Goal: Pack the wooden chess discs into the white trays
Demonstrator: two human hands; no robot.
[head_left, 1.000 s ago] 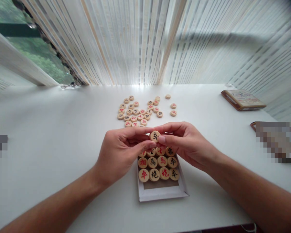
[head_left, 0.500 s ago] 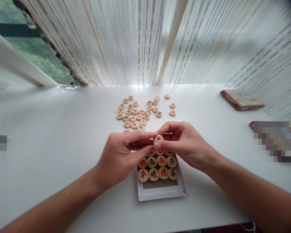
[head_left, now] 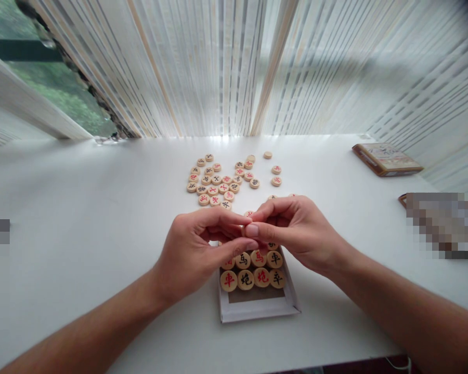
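Head view: white box (head_left: 256, 310) holds rows of discs (head_left: 245, 280); right hand (head_left: 306, 235) pinches another disc (head_left: 244, 231); whether left hand (head_left: 191, 241) grips is unclear.

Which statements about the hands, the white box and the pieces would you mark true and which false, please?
1. The nearest row in the white box holds four round pieces. True.
2. Every mark in that row is red. False: two are red and two are black.
3. The hands are spread wide apart. False: the fingertips of the left hand and right hand come close together.
4. Loose pieces lie on the table beyond the hands. True.
5. A striped curtain hangs behind the table. True.
6. The white box is closed with a lid. False: it is open, with pieces showing inside.
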